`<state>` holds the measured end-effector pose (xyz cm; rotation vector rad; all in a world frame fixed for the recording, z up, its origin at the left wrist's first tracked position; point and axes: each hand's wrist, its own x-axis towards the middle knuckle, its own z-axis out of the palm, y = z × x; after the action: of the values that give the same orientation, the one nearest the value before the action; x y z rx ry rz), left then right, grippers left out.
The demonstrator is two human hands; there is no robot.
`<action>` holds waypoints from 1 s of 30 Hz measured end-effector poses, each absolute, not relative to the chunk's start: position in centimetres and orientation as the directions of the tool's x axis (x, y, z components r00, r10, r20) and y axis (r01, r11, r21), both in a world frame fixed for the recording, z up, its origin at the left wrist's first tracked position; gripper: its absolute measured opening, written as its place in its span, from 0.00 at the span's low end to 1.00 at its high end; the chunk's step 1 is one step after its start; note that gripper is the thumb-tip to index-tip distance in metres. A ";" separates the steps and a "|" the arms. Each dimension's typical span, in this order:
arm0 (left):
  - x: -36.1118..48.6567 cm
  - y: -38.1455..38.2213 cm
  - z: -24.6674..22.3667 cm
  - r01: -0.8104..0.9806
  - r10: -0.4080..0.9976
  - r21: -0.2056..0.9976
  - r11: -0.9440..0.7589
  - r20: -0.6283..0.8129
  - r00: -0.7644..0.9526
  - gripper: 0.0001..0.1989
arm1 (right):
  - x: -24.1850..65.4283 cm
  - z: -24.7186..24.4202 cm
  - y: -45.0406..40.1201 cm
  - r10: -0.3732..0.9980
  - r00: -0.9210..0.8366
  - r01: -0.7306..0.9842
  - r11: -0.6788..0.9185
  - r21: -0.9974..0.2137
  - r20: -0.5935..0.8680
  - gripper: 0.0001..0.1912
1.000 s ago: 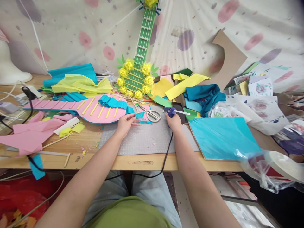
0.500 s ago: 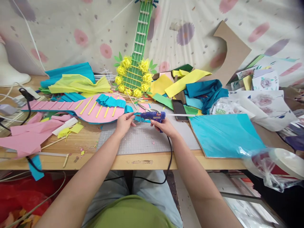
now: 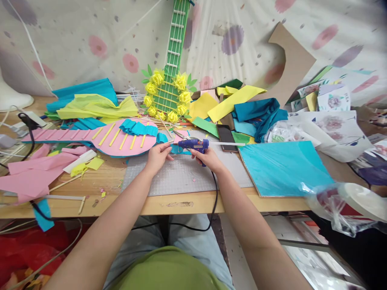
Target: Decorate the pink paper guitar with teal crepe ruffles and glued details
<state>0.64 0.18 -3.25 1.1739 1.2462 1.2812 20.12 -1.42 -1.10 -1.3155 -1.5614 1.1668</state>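
Clock directions read from the glue gun, 12 pointing away from the person.

Right hand: wrapped round the grip of the blue glue gun, which lies level above the grey cutting mat on the wooden counter. Nozzle points to 9, at the left fingertips; white glue stick juts from the rear toward 3. Black cord drops at 5, over the counter edge.

Left hand: narrow, thumb and fingers drawn together. A blue crepe scrap sits beside the fingertips, partly under the gun; cannot tell whether it is gripped.

At 9: pink guitar-shaped piece, flat, yellow and pink sticks across it, ruffled blue strip on top. Farther out, between 8 and 9: crumpled pink paper.

At 11: green guitar-shaped piece, propped upright, yellow paper flowers round its body. Scissors just beyond the gun, mostly hidden.

At 3: dark phone. Between 3 and 4: flat blue board. At 2: folded dark-blue cloth or paper, cannot tell which.
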 end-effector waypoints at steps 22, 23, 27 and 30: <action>0.4 0.1 -3.3 0.133 0.994 0.987 -0.089 0.097 -0.052 0.11 | 20.2 -0.2 -1.9 0.981 -0.196 0.297 0.050 -0.954 -0.010 0.21; 0.4 0.1 -3.3 0.140 0.993 0.985 -0.098 0.106 -0.047 0.11 | 20.2 -0.2 -1.9 0.981 -0.194 0.302 0.049 -0.952 -0.011 0.21; 0.3 0.2 -3.7 0.154 0.990 0.980 -0.129 0.136 -0.035 0.10 | 20.4 -0.4 -1.8 0.982 -0.191 0.306 0.063 -0.950 0.004 0.21; 0.2 0.3 -3.9 0.166 0.988 0.976 -0.140 0.148 -0.034 0.10 | 20.5 -0.5 -1.7 0.982 -0.187 0.312 0.068 -0.948 0.009 0.21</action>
<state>0.21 0.26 -3.86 1.4177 1.2929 1.2692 20.48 -1.73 -0.50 -1.3208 -1.6053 1.1447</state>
